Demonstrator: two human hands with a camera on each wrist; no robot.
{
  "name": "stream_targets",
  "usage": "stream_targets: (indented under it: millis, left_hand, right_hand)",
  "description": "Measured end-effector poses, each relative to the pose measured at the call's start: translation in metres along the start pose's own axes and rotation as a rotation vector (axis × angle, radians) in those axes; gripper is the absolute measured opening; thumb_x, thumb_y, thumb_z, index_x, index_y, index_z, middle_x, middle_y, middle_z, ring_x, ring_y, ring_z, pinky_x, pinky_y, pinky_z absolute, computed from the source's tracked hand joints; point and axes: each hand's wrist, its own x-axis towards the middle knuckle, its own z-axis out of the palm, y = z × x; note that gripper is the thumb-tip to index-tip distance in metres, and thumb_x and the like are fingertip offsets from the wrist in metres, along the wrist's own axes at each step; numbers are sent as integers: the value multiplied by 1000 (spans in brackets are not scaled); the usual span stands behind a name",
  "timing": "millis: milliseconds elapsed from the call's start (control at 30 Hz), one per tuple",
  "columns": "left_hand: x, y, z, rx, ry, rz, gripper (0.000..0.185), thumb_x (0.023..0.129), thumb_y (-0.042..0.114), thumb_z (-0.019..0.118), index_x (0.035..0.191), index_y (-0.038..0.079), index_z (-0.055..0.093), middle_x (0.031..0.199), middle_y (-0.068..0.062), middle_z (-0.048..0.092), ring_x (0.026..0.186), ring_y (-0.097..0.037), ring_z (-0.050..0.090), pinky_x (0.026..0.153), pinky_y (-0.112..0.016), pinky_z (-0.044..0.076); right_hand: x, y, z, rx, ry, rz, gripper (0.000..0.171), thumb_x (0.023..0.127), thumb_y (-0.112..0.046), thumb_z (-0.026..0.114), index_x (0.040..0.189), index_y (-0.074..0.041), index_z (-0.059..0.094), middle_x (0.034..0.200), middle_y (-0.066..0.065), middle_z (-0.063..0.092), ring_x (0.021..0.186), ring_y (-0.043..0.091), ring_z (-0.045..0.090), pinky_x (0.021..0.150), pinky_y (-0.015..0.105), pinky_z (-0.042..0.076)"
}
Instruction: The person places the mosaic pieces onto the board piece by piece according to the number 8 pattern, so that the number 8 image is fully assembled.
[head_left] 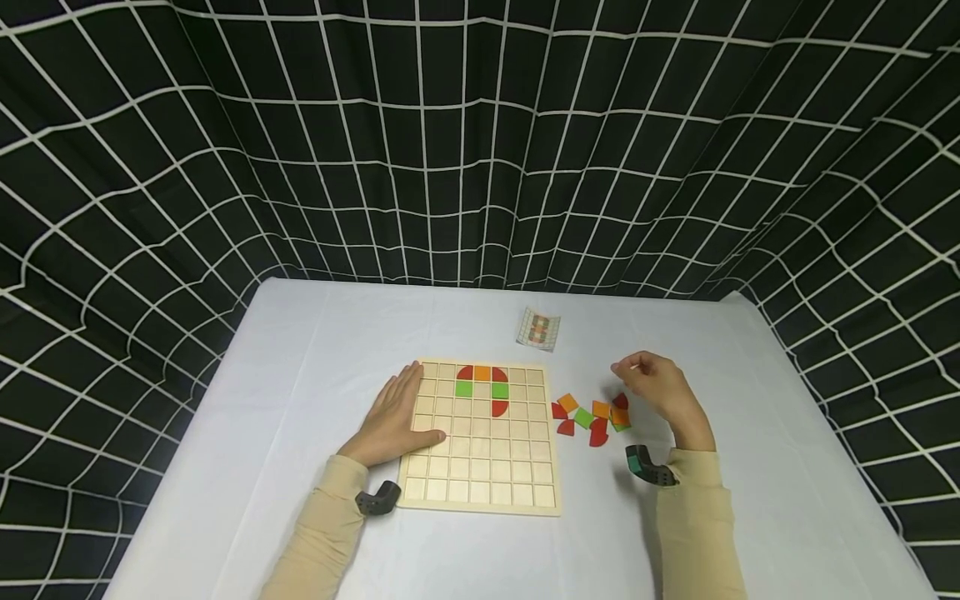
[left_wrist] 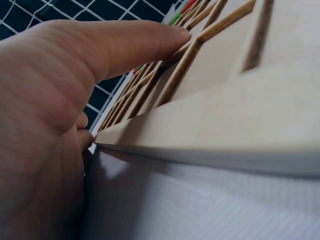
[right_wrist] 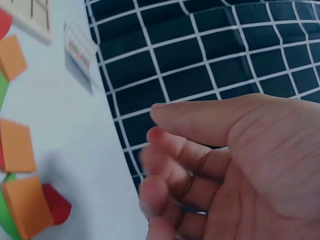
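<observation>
A wooden grid board (head_left: 480, 475) lies on the table with several red, orange and green pieces set in its far squares. My left hand (head_left: 388, 423) rests along the board's left side, fingers fairly straight at the edge. In the left wrist view, its thumb (left_wrist: 145, 42) reaches over the rim onto the grid. To the right, my right hand (head_left: 660, 387) hovers above the table, beyond the loose pieces. The right wrist view shows its fingers (right_wrist: 155, 195) loosely curled, with nothing between thumb and fingertips. An orange square (right_wrist: 27, 207) lies below it, partly covering a green piece.
Loose red quarter-round pieces (head_left: 597, 433), orange squares (head_left: 567, 402) and a green square (head_left: 583, 417) lie scattered right of the board. A small printed pattern card (head_left: 538, 329) sits beyond the board. Dark curtains with a white grid (head_left: 450, 167) surround the white table (head_left: 322, 333).
</observation>
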Motion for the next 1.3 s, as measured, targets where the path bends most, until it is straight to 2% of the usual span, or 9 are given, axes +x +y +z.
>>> stream_targets:
  millis: [233,433,567,800,1000,1167,1300]
  left_hand:
    - [-2,1,-1,-5,2,0,120,82,46,78,163,4,0,173,-11,0,161,-29,-2,131,-47,-1]
    - [-2,0,-1,3,-3,-5,120,83,46,78,163,4,-1,173,-11,-1,161,-28,-2,131,-46,-2]
    - [-1,0,0,-3,-4,-4,120,83,46,78,163,4,-1,173,-11,-1,161,-28,-3,131,-47,-2]
    - [-2,1,-1,-6,-6,-4,121,83,46,78,163,4,-1,173,-11,-1,161,-29,-3,131,-47,-2]
    - [-2,1,-1,-2,-5,-1,120,83,46,78,163,4,0,173,-11,-1,161,-29,-2,131,-48,-1]
    - [-1,1,-1,7,-13,-3,120,83,46,78,163,3,-1,173,-12,-1,161,-29,-3,131,-47,-2]
    - [-1,1,-1,4,-17,-4,119,83,46,77,163,2,-1,173,-13,-1,161,-30,-3,131,-48,-2]
  right_hand:
    - [3,10,1,-83,-55,123,51,100,-46,55,125,-2,56,122,25,59,111,39,52,88,51,50]
    - [5,17,4,-141,-88,193,52,95,-47,62,120,-2,56,126,28,58,109,42,51,83,53,51]
    - [6,22,7,-153,-98,178,52,94,-48,65,116,-1,56,124,28,58,108,42,51,82,52,52]
    - [9,26,8,-175,-141,192,60,91,-49,69,119,1,54,125,29,58,109,43,51,88,57,52]
    - [10,29,11,-188,-143,157,52,91,-42,71,115,1,56,119,27,61,105,39,53,84,50,52]
    - [12,29,11,-186,-153,138,48,89,-39,73,110,0,57,107,20,63,101,36,53,80,45,50]
    - [13,28,11,-196,-163,134,47,90,-38,73,113,0,56,112,22,62,104,38,55,83,48,49]
